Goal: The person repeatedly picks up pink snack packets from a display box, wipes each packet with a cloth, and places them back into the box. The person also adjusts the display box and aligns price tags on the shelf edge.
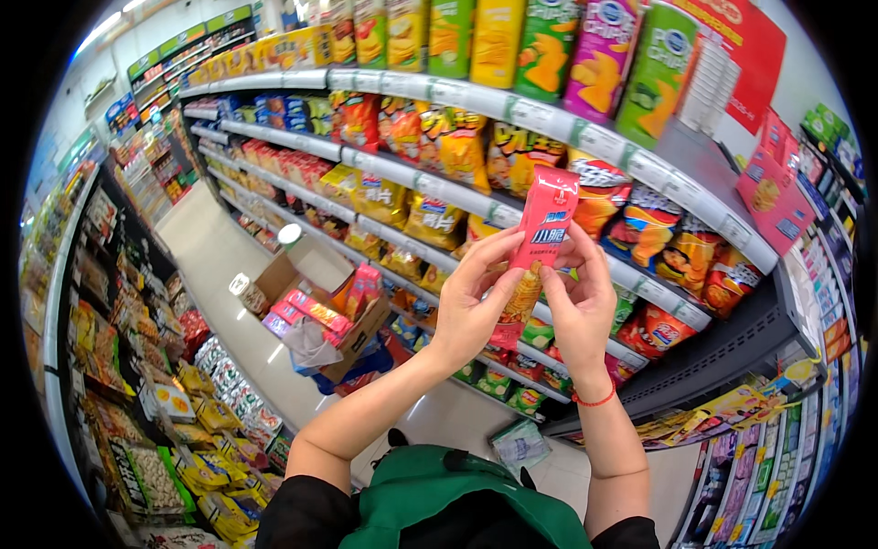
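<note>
A long red and pink snack packet (542, 240) is held upright, slightly tilted, in front of the snack shelves. My left hand (473, 295) grips its left edge between thumb and fingers. On the other edge, my right hand (579, 295) pinches the packet, with a red cord bracelet (595, 396) at the wrist. Behind the packet, bagged snacks (449, 147) stand on a shelf, and tall chip boxes (542, 44) line the shelf above.
An open cardboard box (363, 336) with pink packets and a grey cloth stands in the aisle at the left. Another shelf of bagged snacks (147, 480) runs along the far left. A plastic-wrapped bundle (519, 446) lies on the floor. A pink display box (775, 195) sits on the shelf end at right.
</note>
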The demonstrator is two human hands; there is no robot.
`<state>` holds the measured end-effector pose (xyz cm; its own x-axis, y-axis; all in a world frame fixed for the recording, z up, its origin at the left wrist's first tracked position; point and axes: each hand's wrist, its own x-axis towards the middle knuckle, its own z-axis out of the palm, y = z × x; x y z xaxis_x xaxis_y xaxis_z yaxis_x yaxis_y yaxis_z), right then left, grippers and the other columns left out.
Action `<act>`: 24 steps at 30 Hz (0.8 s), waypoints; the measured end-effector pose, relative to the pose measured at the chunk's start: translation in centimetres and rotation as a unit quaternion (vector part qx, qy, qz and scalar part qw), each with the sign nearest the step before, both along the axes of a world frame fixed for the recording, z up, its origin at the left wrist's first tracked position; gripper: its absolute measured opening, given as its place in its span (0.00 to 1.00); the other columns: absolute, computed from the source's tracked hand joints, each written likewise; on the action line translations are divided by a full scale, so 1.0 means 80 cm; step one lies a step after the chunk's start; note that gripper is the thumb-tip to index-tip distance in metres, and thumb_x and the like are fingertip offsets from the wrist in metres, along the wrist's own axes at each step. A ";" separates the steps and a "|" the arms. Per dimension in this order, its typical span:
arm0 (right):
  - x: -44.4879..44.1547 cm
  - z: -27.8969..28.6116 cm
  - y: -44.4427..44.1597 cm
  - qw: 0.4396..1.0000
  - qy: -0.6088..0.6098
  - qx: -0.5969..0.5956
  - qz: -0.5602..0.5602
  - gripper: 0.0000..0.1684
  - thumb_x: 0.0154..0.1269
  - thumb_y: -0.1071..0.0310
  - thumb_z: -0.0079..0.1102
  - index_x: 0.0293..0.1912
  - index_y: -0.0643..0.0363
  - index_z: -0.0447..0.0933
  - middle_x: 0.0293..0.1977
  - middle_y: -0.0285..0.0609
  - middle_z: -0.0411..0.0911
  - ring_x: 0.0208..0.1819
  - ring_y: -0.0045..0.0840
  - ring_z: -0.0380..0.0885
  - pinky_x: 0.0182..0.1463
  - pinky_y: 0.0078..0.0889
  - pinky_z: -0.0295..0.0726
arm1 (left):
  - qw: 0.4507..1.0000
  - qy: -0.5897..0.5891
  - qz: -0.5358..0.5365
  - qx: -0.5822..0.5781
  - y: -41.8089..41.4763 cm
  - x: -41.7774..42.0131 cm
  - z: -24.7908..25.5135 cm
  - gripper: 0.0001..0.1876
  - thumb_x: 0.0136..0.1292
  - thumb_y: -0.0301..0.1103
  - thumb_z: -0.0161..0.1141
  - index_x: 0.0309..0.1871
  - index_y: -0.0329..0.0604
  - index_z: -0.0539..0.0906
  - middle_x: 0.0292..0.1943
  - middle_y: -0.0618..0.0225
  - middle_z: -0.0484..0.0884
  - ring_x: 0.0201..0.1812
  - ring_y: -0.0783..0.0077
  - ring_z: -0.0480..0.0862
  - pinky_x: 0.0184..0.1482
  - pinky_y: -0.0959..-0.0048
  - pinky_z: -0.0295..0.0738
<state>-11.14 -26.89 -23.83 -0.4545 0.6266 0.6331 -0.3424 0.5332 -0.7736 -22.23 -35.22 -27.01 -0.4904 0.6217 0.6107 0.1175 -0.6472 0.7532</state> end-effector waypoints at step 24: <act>-0.291 -0.208 -0.213 0.924 -0.186 -0.186 0.278 0.29 0.67 0.79 0.62 0.66 0.63 0.68 0.48 0.39 0.74 0.45 0.17 0.78 0.48 0.21 0.82 | 0.910 -0.356 0.178 -0.113 -0.263 -0.208 -0.197 0.27 0.74 0.30 0.57 0.74 0.36 0.66 0.59 0.64 0.79 0.57 0.77 0.79 0.59 0.75 0.76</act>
